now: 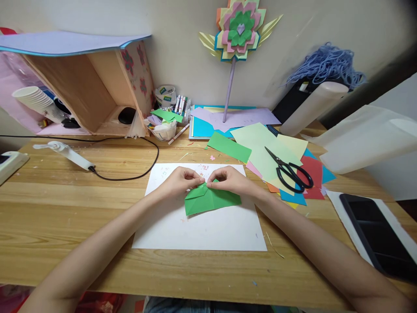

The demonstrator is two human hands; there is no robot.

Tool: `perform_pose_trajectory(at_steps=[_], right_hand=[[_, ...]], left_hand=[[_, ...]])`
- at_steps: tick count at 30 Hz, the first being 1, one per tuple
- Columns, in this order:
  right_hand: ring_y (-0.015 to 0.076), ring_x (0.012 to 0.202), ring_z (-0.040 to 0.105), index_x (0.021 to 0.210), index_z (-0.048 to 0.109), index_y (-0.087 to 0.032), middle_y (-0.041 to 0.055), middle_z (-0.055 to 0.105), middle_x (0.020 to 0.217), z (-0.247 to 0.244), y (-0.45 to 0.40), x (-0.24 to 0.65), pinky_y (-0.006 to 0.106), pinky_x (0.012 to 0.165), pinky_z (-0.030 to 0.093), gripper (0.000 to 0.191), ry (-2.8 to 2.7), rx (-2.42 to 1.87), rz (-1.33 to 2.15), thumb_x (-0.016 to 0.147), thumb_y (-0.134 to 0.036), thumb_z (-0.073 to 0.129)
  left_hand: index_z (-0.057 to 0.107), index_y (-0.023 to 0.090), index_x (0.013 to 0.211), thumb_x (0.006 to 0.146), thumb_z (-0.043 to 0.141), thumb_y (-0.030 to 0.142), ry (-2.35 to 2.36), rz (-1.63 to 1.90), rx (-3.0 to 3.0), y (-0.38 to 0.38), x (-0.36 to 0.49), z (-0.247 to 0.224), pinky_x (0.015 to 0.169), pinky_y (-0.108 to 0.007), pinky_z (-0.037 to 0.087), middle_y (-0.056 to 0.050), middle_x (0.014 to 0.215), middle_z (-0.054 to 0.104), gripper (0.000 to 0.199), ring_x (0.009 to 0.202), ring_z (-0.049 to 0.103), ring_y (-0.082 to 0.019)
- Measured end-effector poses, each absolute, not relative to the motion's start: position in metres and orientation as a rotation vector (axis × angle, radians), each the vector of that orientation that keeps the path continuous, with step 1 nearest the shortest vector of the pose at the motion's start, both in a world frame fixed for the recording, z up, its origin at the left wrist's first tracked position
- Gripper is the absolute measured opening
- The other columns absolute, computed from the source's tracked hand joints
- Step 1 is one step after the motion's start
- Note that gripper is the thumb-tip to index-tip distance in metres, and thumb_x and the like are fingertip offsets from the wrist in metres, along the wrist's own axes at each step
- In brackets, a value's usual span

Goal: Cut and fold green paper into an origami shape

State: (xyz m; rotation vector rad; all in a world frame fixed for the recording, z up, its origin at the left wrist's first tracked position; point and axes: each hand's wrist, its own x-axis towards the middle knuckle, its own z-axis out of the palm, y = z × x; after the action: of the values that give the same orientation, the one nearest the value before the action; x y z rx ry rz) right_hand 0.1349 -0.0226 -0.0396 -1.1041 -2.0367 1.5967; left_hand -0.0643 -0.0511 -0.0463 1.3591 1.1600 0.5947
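A piece of green paper [213, 199] with creases and a folded flap at its top left lies over a white sheet [198, 232]. My left hand [182, 180] pinches the paper's top edge from the left, thumb and index finger together. From the right, my right hand [231, 179] pinches the same edge close beside the left fingertips. Part of the upper edge is hidden behind the fingers. Small coloured marks show on the white sheet just beyond my hands.
Black-handled scissors [289, 171] lie on coloured paper sheets [257, 143] at the right. A paper flower [241, 30] on a purple stem stands behind. A phone [378, 230] rests far right. At left are a white handheld fan [71, 156], its black cable [158, 156] and a cardboard box [97, 87].
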Motion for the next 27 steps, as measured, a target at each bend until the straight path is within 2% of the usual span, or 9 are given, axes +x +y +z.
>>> perform_pose_trajectory(at_steps=[8,13,18,27], right_hand=[[0.0106,0.06,0.048,0.069,0.066,-0.015,0.0003,0.06,0.067,-0.04,-0.022,0.135,0.023,0.055,0.033,0.021,-2.016,-1.101,1.615,0.07,-0.036,0.062],[0.0123,0.065,0.049,0.07,0.066,-0.016,0.0015,0.061,0.071,-0.038,-0.019,0.136,0.024,0.058,0.035,0.02,-2.041,-1.082,1.615,0.072,-0.035,0.061],[0.012,0.063,0.049,0.07,0.065,-0.016,0.001,0.06,0.069,-0.04,-0.02,0.137,0.024,0.057,0.035,0.021,-2.046,-1.086,1.606,0.071,-0.037,0.061],[0.0121,0.065,0.051,0.073,0.065,-0.016,0.0019,0.061,0.072,-0.041,-0.02,0.137,0.024,0.059,0.036,0.022,-2.041,-1.034,1.678,0.071,-0.037,0.062]], left_hand=[[0.058,0.013,0.062,0.069,0.061,0.047,1.172,0.56,1.376,-0.049,-0.065,-0.046,0.045,-0.021,0.024,0.005,0.049,0.043,0.036,0.046,0.033,-0.006],[0.068,0.013,0.075,0.067,0.065,0.046,1.126,0.441,1.393,-0.045,-0.073,-0.041,0.052,-0.023,0.033,0.001,0.059,0.057,0.034,0.052,0.043,-0.009],[0.068,0.012,0.073,0.067,0.065,0.044,1.158,0.469,1.378,-0.046,-0.073,-0.043,0.053,-0.023,0.032,0.0,0.06,0.058,0.032,0.054,0.044,-0.01],[0.058,0.013,0.06,0.069,0.062,0.046,1.126,0.465,1.392,-0.048,-0.07,-0.046,0.049,-0.021,0.022,0.005,0.052,0.041,0.035,0.049,0.031,-0.007]])
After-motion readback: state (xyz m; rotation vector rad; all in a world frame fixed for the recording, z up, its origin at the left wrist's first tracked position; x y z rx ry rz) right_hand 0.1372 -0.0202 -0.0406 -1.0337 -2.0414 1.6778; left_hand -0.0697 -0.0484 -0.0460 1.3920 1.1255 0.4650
